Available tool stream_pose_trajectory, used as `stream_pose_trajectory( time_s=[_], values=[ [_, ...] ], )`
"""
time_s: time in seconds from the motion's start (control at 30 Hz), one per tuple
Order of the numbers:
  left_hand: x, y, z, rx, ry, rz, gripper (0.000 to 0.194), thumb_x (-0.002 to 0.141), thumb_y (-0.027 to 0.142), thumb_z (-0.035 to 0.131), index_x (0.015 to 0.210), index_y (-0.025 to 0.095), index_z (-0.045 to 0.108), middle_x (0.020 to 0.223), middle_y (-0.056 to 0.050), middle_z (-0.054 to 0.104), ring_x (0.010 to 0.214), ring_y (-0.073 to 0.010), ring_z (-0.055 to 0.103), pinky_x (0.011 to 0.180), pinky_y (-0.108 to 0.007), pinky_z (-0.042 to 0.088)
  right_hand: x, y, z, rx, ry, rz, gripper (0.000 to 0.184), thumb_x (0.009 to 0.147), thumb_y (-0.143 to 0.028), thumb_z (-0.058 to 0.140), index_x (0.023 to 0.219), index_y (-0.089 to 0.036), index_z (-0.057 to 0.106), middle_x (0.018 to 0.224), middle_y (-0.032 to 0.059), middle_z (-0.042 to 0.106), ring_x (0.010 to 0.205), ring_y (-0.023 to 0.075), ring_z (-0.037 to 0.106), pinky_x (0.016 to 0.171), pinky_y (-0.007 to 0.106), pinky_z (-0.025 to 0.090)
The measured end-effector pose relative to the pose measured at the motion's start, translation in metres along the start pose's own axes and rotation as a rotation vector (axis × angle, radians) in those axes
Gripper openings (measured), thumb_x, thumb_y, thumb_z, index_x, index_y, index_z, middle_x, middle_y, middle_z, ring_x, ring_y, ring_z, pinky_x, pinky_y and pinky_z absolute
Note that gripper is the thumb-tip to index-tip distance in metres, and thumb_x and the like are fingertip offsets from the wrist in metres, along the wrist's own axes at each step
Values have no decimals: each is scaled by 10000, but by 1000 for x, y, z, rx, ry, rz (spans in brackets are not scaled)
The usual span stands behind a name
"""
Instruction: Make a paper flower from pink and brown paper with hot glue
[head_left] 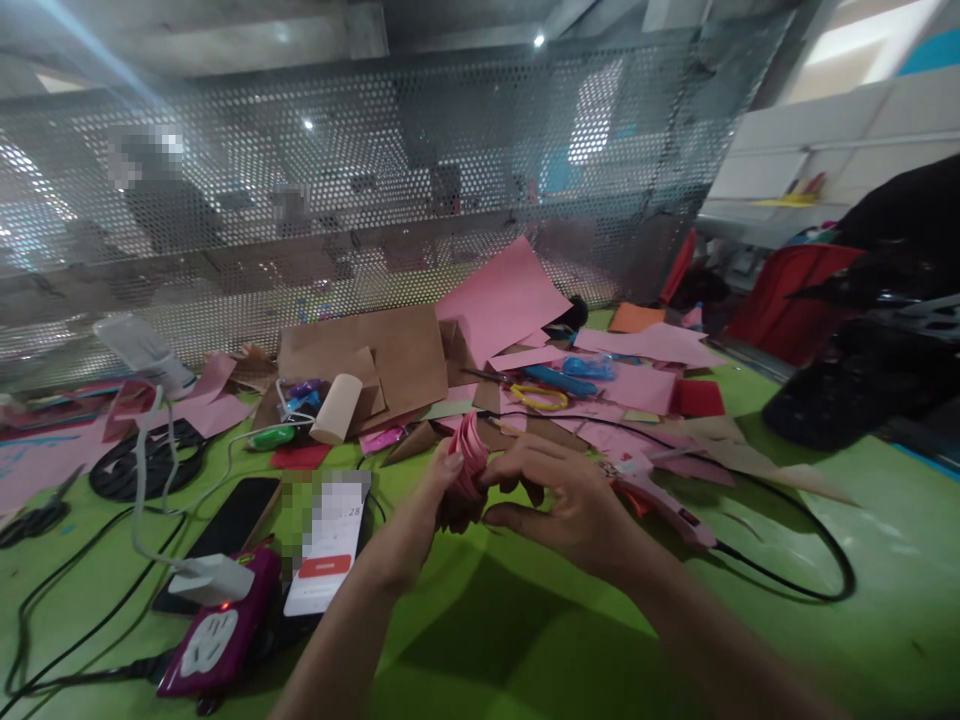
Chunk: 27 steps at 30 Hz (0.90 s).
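A folded pink paper piece is held between both hands above the green table. My left hand grips it from the left, thumb up against the folds. My right hand closes on it from the right, with fingertips pinching the paper's lower edge. A pink glue gun lies just right of my right hand, its black cord looping across the table.
Two phones and a purple power strip with a white charger lie at the left. Pink and brown paper sheets, scissors and a paper roll crowd the back, before a perforated metal screen. Another person's dark sleeve is at right.
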<state>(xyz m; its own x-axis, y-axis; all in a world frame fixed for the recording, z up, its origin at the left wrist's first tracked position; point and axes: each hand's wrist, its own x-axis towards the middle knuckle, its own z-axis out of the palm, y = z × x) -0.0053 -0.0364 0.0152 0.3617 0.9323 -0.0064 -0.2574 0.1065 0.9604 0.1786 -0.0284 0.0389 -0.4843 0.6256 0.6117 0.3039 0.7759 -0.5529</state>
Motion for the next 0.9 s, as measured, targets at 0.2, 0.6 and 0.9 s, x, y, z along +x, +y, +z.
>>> stream_pose_trajectory(
  time_s=[0.2, 0.6, 0.9],
  values=[
    [-1, -2, -2, 22, 31, 18, 353, 942, 509, 439, 1102, 207, 526, 743, 25, 469, 615, -106, 382, 564, -252, 306, 0, 0, -2, 28, 63, 46, 150, 811, -181, 750, 934, -211, 670, 851, 15, 658, 758, 145, 580, 666, 250, 469],
    [-1, 1, -1, 112, 63, 48, 328, 927, 519, 475, 1028, 216, 549, 733, 26, 463, 638, -118, 396, 584, -246, 324, 3, -2, 4, 33, 48, 98, 135, 823, -92, 666, 899, -200, 699, 839, 27, 687, 795, 165, 623, 697, 266, 477],
    [-1, -2, -4, 64, 72, -29, 368, 898, 536, 517, 1093, 231, 581, 697, 24, 481, 602, -122, 378, 545, -249, 284, 3, -2, 3, 3, -47, 69, 73, 807, -161, 727, 852, -204, 688, 856, 31, 684, 820, 179, 631, 728, 289, 492]
  ],
)
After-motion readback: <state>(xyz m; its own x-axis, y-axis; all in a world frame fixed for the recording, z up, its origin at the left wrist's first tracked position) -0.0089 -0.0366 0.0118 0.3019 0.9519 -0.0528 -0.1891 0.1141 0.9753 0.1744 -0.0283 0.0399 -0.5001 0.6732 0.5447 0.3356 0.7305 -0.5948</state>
